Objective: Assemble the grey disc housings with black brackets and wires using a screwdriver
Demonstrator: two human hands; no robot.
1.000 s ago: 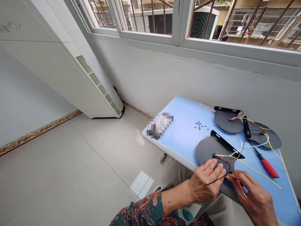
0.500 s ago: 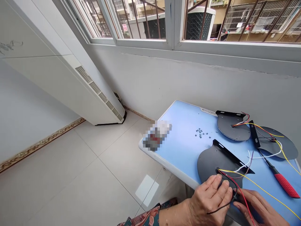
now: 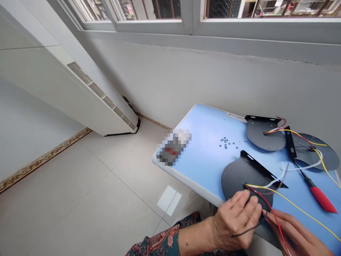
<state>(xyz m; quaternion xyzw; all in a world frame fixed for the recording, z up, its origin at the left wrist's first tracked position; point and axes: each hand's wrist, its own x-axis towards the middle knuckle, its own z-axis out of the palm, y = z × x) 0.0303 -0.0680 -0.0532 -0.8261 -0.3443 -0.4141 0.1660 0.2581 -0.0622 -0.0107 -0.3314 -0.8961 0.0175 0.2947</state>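
A dark grey round plate (image 3: 234,177) with a black slotted bracket (image 3: 262,169) lies at the near side of the blue table. Yellow, red, black and white wires come out of its centre. My left hand (image 3: 237,218) rests on the plate's near part, fingers bent and pressed together; what lies under them is hidden. Close beside it on the right, my right hand (image 3: 295,229) has its fingertips together at the plate's near edge, and anything between them is too small to make out. The black wire hangs over my left hand, the red wire over my right.
Two similar wired plates (image 3: 263,137) (image 3: 319,151) lie at the table's back right. A red-handled screwdriver (image 3: 322,199) sits right of the near plate. Small screws (image 3: 226,143) are scattered mid-table. A blurred item (image 3: 173,149) is at the left corner of the table (image 3: 202,122).
The camera view has tilted down, so the window shows less. My right hand's fingers have drawn closer together beside my left hand, which keeps its place on the plate.
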